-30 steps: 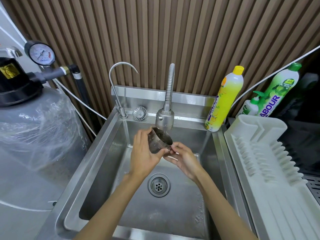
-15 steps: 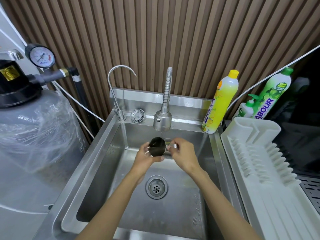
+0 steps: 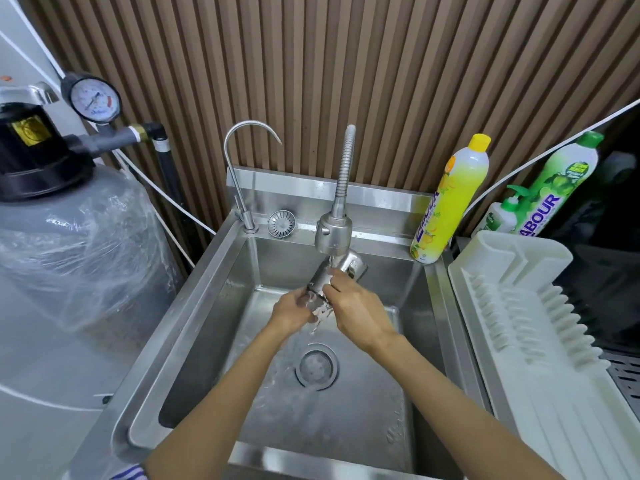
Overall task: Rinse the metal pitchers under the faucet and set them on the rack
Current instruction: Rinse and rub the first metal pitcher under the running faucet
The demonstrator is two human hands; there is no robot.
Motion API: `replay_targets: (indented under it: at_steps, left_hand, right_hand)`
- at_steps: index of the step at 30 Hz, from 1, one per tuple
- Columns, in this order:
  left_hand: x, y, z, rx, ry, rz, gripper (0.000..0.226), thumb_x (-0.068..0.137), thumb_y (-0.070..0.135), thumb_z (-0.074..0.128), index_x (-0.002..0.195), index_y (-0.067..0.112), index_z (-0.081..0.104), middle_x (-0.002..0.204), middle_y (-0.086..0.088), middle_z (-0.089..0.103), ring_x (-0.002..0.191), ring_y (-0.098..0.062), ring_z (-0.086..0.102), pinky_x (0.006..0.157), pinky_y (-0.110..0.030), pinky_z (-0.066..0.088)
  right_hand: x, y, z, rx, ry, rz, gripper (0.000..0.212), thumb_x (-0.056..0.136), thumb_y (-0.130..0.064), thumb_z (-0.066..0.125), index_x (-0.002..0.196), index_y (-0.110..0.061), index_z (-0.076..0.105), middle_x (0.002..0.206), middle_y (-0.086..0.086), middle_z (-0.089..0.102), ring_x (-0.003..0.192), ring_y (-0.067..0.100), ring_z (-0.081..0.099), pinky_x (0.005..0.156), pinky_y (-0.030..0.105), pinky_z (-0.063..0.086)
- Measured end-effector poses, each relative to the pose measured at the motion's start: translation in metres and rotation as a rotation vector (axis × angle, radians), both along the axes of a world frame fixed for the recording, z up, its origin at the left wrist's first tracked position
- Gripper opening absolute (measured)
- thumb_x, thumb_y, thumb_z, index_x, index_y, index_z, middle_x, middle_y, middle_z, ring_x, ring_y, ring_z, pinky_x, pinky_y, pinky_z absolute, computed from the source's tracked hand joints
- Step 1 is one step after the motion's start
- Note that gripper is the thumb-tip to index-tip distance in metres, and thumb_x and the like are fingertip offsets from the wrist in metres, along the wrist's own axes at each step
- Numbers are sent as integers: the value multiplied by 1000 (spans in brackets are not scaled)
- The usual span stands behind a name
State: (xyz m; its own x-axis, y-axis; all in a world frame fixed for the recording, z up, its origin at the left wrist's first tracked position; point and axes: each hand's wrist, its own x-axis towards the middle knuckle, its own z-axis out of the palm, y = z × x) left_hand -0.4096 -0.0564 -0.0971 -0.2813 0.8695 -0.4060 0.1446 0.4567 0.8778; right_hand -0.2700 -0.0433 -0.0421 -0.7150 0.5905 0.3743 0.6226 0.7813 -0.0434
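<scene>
A small metal pitcher (image 3: pixel 320 277) lies tipped on its side under the flexible faucet head (image 3: pixel 333 235), mouth toward me, with water running over it and spilling down. My left hand (image 3: pixel 292 310) grips it at the rim end from the left. My right hand (image 3: pixel 356 306) holds it from the right, fingers curled over its body. The white dish rack (image 3: pixel 540 327) stands empty to the right of the sink. Most of the pitcher is hidden by both hands.
The steel sink (image 3: pixel 207 327) has a round drain (image 3: pixel 316 366) below my hands. A thin gooseneck tap (image 3: pixel 242 174) and a strainer plug (image 3: pixel 281 223) sit at the back left. Yellow (image 3: pixel 446 202) and green (image 3: pixel 554 188) detergent bottles stand behind the rack. A wrapped filter tank (image 3: pixel 69 254) fills the left.
The pitcher has turned from mouth-up to lying on its side under the spout, and water now flows over it and my hands. My right hand has moved onto its body.
</scene>
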Motion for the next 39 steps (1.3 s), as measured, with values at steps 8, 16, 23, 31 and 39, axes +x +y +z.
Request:
replay_targets:
  at_steps: [8, 16, 23, 31, 39]
  left_hand:
    - [-1, 1, 3, 71, -16, -10, 67, 76, -16, 57, 137, 12, 45, 129, -4, 56, 124, -22, 49, 105, -32, 38]
    - [-6, -4, 10, 126, -183, -30, 85, 74, -23, 55, 139, 31, 40, 136, -4, 49, 119, -21, 51, 82, -34, 53]
    - [6, 1, 16, 198, -171, -23, 101, 65, -10, 75, 147, 22, 24, 126, 4, 52, 124, -18, 49, 101, -38, 43]
    - [4, 9, 40, 516, 174, 24, 87, 64, 3, 80, 139, 19, 41, 127, 17, 42, 110, 14, 35, 84, 7, 23]
    - [-17, 2, 46, 458, 272, -99, 90, 62, 21, 84, 140, 19, 39, 116, 5, 42, 108, -3, 44, 79, 10, 28]
  right_hand:
    - [7, 15, -4, 115, -29, 125, 40, 42, 12, 79, 74, -8, 66, 87, 8, 71, 101, 25, 67, 62, 27, 56]
    - [15, 32, -21, -335, 320, -203, 8, 88, -9, 55, 92, -2, 59, 101, 12, 63, 84, 31, 59, 68, 34, 46]
    - [22, 29, -30, -890, 940, -275, 5, 89, -11, 58, 85, -8, 60, 92, 11, 64, 86, 23, 57, 82, 35, 47]
    - [24, 35, -23, -1284, 1146, -80, 12, 92, -13, 52, 83, -18, 58, 94, -1, 60, 98, 15, 52, 99, 37, 38]
    - [16, 24, -35, -1604, 1258, -41, 12, 96, -12, 43, 89, -10, 52, 101, 11, 61, 95, 27, 61, 102, 39, 44]
